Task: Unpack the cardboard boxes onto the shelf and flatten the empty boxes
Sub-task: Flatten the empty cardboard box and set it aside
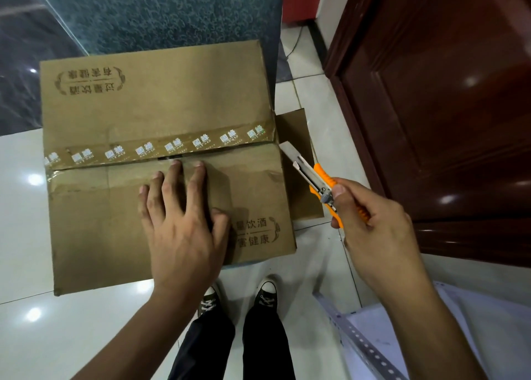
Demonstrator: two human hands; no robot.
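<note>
Box contents hidden under the closed flaps of the cardboard box [161, 115], left hand [184, 230] covers part of its near-right print, tape [161, 146] logos too blurred to read, flat cardboard [301, 161] mostly tucked under it, shelf [431, 336] cut off at bottom right.

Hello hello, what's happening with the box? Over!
Left hand flat on cardboard box. Right hand grips orange box cutter, blade out at tape seam. Box shut. Nothing blocking.

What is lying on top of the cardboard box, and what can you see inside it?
On the cardboard box lie the printed tape along its seam and the left hand, pressed flat. Its flaps remain closed, so the contents are hidden.
</note>
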